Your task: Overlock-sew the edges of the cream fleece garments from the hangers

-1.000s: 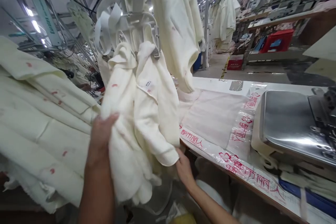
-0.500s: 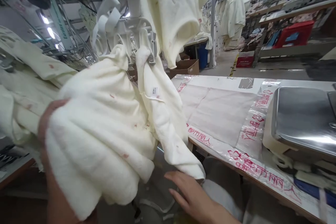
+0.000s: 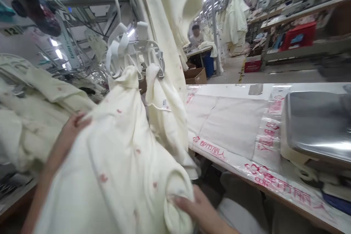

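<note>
A cream garment with small pinkish-red motifs (image 3: pixel 123 153) hangs by its upper end from a grey clip hanger (image 3: pixel 137 56) and spreads out toward me. My left hand (image 3: pixel 72 128) is at its left edge, fingers curled against the cloth and partly hidden. Low on the right side, my right hand (image 3: pixel 199 208) grips the rim of a rolled opening, thumb on the inner face. Beside it, a second cream piece with a small white label (image 3: pixel 167 117) hangs from the same hanger.
More cream garments hang at left (image 3: pixel 35 117) and overhead (image 3: pixel 175 3). At right, a table (image 3: pixel 236 89) bears plastic with red print and a metal-topped scale (image 3: pixel 318 124). Behind are a cardboard box (image 3: pixel 196 76), a red stool (image 3: pixel 298 38) and a seated person (image 3: pixel 196 36).
My right hand has moved from below the second piece's lower end onto the garment's opening. The garment is now pulled lower and spread wider. My left hand shows more at its edge.
</note>
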Demonstrator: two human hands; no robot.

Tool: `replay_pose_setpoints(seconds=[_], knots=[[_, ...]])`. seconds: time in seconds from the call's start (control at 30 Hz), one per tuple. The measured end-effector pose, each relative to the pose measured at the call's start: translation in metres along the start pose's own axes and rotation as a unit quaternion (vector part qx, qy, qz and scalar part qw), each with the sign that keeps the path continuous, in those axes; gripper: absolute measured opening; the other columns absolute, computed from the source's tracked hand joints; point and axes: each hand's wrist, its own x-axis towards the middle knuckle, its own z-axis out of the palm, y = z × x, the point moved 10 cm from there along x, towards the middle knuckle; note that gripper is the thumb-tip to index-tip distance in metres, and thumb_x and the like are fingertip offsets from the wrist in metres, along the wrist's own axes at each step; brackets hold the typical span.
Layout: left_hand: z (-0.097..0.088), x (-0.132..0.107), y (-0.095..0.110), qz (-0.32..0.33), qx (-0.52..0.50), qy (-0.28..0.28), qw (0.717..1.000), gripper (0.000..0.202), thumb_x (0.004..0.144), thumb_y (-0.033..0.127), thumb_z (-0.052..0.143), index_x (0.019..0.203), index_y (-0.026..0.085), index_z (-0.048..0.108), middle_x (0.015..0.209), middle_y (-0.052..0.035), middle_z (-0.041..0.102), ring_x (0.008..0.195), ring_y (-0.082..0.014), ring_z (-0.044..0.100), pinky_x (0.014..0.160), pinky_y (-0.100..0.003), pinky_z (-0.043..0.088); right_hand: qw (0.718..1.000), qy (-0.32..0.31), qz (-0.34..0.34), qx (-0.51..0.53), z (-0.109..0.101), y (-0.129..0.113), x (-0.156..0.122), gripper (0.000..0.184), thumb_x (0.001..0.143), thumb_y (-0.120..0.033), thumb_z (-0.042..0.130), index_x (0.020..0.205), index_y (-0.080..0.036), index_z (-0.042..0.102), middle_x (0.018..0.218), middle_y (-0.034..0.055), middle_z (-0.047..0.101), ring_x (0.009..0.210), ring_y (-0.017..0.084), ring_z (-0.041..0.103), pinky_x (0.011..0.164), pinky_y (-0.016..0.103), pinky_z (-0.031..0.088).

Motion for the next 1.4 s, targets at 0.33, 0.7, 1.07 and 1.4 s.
replay_pose_setpoints(seconds=[0.33,0.7,1.07,1.4], knots=[[0.109,-0.17,0.369,0.501,-0.196,-0.27,0.799,0.031,0.078,0.017,0.043,0.102,0.023,0.06,0.086,-0.0028,0.066,0.079,-0.0184,0.061,0.072,-0.03,0.048,0.833,0.342,-0.167,-0.402,-0.161,-0.205,-0.12,0.061,0.076,-0.034,0.064,0.132,-0.023,0.042,0.117,0.0057,0.057,0.106,0.023,0.054,0.089,0.032,0.046],[0.083,-0.1,0.391,0.441,-0.105,-0.099,0.886,0.026,0.073,0.034,0.041,0.082,0.022,0.062,0.069,-0.0004,0.059,0.067,-0.019,0.057,0.067,-0.027,0.04,0.811,0.372,0.02,-0.451,-0.154,-0.061,-0.118,0.046,0.078,-0.024,0.056,0.123,-0.016,0.05,0.117,0.013,0.058,0.108,0.028,0.055,0.09,0.039,0.046],[0.258,-0.136,0.389,0.459,-0.04,-0.408,0.788,0.022,0.08,0.031,0.037,0.08,0.024,0.057,0.078,-0.0026,0.063,0.075,-0.0219,0.06,0.062,-0.029,0.042,0.771,0.368,0.119,-0.505,-0.223,-0.198,-0.26,0.021,0.086,-0.041,0.051,0.083,-0.022,0.06,0.076,0.0013,0.062,0.069,0.018,0.058,0.061,0.023,0.045],[0.207,-0.278,0.472,0.545,-0.298,-0.343,0.705,0.028,0.091,0.036,0.037,0.104,0.017,0.052,0.103,-0.0073,0.06,0.097,-0.0229,0.053,0.086,-0.038,0.042,0.618,0.476,-0.056,-0.623,-0.235,-0.223,-0.213,0.023,0.091,-0.026,0.042,0.105,-0.016,0.057,0.099,0.0082,0.063,0.092,0.021,0.058,0.078,0.029,0.043]])
